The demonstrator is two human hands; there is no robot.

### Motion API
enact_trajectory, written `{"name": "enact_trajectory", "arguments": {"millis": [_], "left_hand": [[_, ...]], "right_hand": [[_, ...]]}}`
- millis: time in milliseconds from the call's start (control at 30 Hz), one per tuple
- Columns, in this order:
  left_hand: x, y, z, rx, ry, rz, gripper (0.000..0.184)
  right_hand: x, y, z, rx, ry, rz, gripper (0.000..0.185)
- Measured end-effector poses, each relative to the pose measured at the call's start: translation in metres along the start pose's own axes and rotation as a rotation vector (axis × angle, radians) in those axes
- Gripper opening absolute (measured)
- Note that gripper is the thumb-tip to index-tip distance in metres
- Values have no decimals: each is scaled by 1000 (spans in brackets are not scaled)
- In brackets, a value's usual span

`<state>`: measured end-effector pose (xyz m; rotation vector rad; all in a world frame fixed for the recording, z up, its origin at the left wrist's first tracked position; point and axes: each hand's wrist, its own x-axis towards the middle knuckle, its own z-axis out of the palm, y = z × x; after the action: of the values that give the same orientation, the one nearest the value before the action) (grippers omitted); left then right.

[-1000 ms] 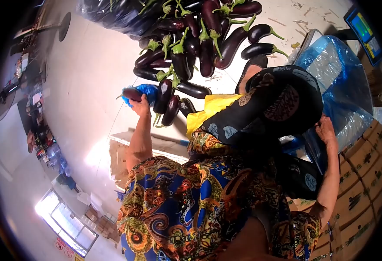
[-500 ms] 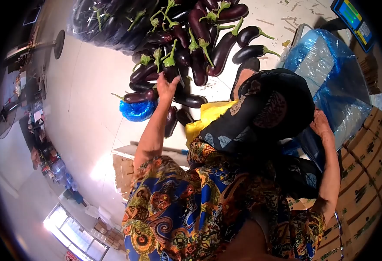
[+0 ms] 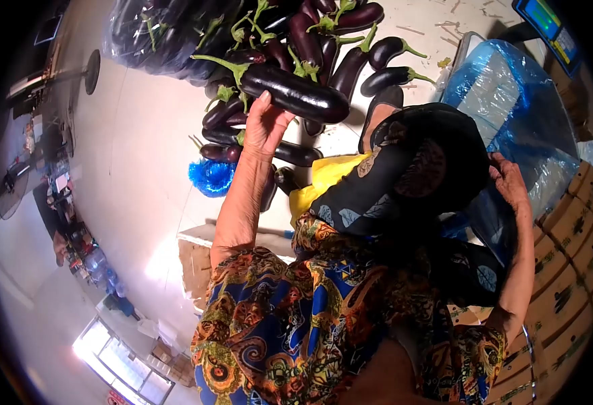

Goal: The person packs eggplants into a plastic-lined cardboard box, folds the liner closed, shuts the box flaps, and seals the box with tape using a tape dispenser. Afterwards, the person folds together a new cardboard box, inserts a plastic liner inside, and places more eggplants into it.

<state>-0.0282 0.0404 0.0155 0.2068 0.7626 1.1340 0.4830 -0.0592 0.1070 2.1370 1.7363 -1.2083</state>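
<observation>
My left hand (image 3: 267, 127) is closed around a large glossy dark eggplant (image 3: 295, 93), lifted over the pile, its green stem pointing left. Beneath and beyond it lie several loose eggplants (image 3: 350, 71) on the pale floor. On the other side, my right hand (image 3: 509, 181) has its fingers curled at the edge of a blue plastic bag (image 3: 546, 158); part of its grip is hidden. The bag is spread open beside my right leg. A shiny blue plastic bundle (image 3: 212, 178) sits on the floor left of my left forearm.
A clear plastic bag of eggplants (image 3: 168, 40) stands at the back left. A device with a lit display (image 3: 546, 30) is at the upper right. Flattened printed cardboard (image 3: 566, 270) covers the right side. Yellow material (image 3: 327, 177) lies by my leg.
My left hand has taken hold of an eggplant from the pile and raised it, turning it sideways. My right hand stays at the blue bag, its fingers shifted slightly.
</observation>
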Motion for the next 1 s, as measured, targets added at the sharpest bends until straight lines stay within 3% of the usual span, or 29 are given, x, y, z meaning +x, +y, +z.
{"name": "enact_trajectory", "arguments": {"millis": [167, 233, 333, 400, 433, 567, 633, 700, 733, 767, 867, 900, 1000], "left_hand": [[13, 1, 37, -34, -95, -2, 31], [22, -1, 38, 64, -116, 69, 33], [23, 3, 99, 371, -175, 245, 48], [22, 11, 150, 714, -254, 436, 57], [30, 15, 160, 1275, -257, 648, 60], [24, -13, 247, 1190, -551, 1165, 51], [22, -23, 277, 1234, -809, 1244, 52], [21, -41, 304, 1256, -1070, 1331, 51], [23, -50, 310, 1187, -1093, 1296, 53], [23, -51, 310, 1133, -1080, 1192, 64], [11, -43, 306, 1064, -988, 694, 83], [15, -46, 300, 954, -938, 553, 80], [15, -43, 302, 730, -764, 141, 74]], "right_hand": [[-4, 15, 7, -38, 15, -33, 36], [-8, 22, 10, -103, 102, -56, 35], [-11, -5, -18, 46, 106, -66, 33], [-21, -41, -43, 268, 134, -22, 33], [-25, -58, -50, 380, 155, 0, 33], [-26, -108, -64, 938, 183, -332, 38], [-21, -137, -68, 1404, 42, -335, 43], [-28, -164, -76, 1717, -139, -499, 48], [-32, -168, -76, 1780, -47, -494, 50], [-33, -159, -79, 1775, -138, -579, 50], [-33, -132, -82, 1530, -18, -624, 55], [-38, -127, -85, 1520, -35, -582, 80], [-49, -115, -88, 1472, -112, -541, 85]]}}
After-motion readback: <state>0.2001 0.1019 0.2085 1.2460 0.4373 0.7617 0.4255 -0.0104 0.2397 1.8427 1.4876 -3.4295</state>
